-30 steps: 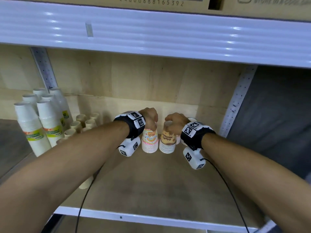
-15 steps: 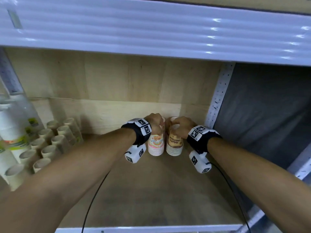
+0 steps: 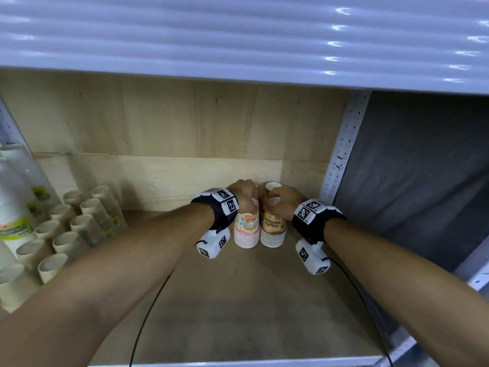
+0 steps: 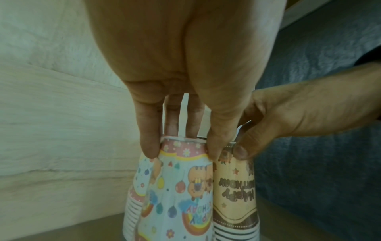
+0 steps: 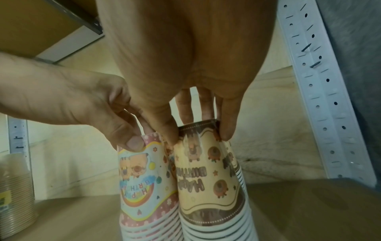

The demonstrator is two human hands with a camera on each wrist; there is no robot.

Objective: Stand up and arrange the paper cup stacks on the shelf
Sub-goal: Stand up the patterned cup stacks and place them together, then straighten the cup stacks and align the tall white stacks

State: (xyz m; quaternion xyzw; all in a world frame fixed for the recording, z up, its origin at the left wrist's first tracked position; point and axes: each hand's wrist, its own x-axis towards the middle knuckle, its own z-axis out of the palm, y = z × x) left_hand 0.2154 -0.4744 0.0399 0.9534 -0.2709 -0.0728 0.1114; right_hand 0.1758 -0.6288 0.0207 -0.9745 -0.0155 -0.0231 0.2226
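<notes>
While pinching the pink and brown upside-down printed paper cup stacks, left hand and right hand respectively, parking both upright at one o'clock, release pending.

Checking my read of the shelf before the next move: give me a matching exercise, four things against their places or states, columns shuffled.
Things:
1. pink cup stack
2. brown cup stack
3. plain beige cup stacks
4. perforated upright

Places or states:
A. at the shelf's right rear corner
B. grouped on the shelf's left side
C. gripped at the top by the left hand
D. gripped at the top by the right hand

Pairs: 1-C, 2-D, 3-B, 4-A
</notes>
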